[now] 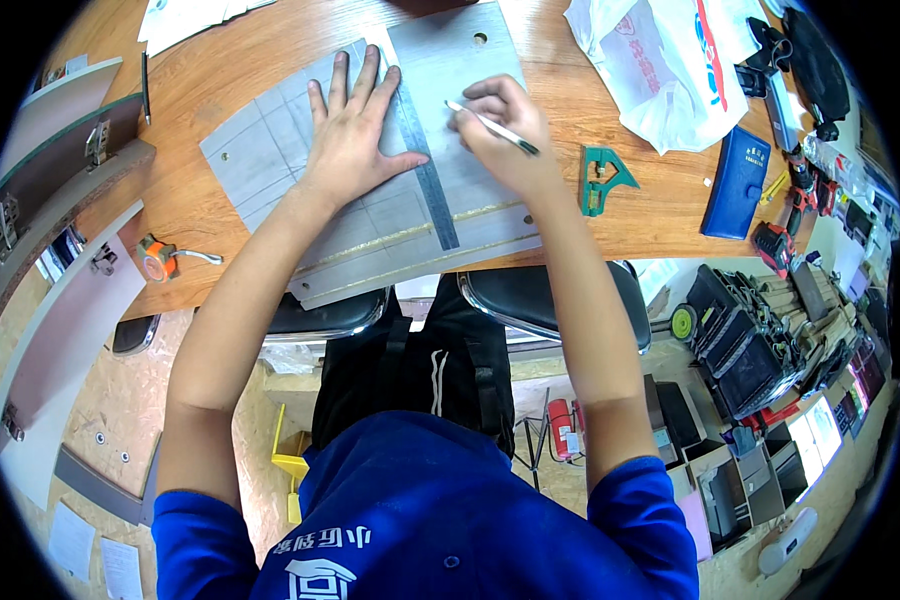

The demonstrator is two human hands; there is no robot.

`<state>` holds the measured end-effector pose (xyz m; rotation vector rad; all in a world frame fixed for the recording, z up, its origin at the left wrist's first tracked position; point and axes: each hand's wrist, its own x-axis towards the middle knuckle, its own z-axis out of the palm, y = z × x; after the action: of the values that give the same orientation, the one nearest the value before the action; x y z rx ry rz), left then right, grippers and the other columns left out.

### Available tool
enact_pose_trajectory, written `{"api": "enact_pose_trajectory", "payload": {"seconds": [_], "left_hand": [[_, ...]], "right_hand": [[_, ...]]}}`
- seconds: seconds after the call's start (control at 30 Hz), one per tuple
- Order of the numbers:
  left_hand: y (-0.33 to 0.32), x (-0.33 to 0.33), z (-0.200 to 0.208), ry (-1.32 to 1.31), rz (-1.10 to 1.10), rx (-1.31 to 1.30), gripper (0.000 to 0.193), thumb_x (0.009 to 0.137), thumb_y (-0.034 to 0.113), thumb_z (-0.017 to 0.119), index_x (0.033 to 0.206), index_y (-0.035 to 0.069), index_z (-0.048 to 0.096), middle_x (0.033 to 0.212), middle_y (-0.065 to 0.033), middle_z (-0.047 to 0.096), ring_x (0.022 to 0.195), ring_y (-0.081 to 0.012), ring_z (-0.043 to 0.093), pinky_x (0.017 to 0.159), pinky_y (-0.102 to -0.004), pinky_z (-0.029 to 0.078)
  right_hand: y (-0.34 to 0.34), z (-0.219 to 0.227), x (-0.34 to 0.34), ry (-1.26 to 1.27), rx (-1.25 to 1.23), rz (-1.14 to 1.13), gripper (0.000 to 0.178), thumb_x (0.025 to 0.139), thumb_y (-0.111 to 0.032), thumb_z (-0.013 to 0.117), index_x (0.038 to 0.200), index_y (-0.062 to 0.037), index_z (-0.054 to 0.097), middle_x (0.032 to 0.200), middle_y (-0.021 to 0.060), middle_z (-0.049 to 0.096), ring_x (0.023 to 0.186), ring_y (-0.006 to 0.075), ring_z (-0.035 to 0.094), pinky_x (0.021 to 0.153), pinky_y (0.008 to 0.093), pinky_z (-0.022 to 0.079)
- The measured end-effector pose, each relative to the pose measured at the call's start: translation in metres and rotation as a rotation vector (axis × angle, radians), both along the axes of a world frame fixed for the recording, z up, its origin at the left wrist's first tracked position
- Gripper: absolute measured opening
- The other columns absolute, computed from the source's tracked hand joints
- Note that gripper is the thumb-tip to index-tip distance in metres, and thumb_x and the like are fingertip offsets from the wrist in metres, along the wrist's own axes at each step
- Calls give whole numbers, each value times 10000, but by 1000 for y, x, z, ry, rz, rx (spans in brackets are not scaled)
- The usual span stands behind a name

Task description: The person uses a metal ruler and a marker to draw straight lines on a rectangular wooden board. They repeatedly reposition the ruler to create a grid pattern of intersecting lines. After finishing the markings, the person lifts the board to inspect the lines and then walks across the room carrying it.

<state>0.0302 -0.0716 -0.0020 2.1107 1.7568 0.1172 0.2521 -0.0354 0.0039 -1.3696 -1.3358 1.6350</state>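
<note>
A grey board [470, 70] with thin drawn lines, small round holes and yellowish strips near its near edge lies on the wooden table. My left hand [355, 135] is spread flat on the board, its thumb resting across a steel ruler [437, 205]. The ruler slants over the board from far to near. To the right of the ruler, my right hand [515, 115] is closed around a slim white pen [507, 134] with a dark end. The pen's tip points left, toward the ruler; whether it touches the board I cannot tell.
Right of the board lies a green square head [592, 190]. Beyond are a white plastic bag [650, 75], a blue notebook [738, 185] and a red-black power drill [798, 190]. An orange tape measure [157, 258] sits at left, near panels with hinges [95, 145]. Black seats [515, 295] stand under the near edge.
</note>
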Motion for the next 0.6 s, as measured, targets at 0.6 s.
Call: {"api": "enact_pose_trajectory", "payload": {"seconds": [0.6], "left_hand": [[-2,1,-4,30,8,7,1157,655,651,860,1577,118,409,1719,-158,192,1578,-469,92,1183,-777,123]], "right_hand": [[16,-4,0,-147,92,399,162,875,-142,770,825,-23,672,652,-33,593,616,30,485,550,243,404]]}}
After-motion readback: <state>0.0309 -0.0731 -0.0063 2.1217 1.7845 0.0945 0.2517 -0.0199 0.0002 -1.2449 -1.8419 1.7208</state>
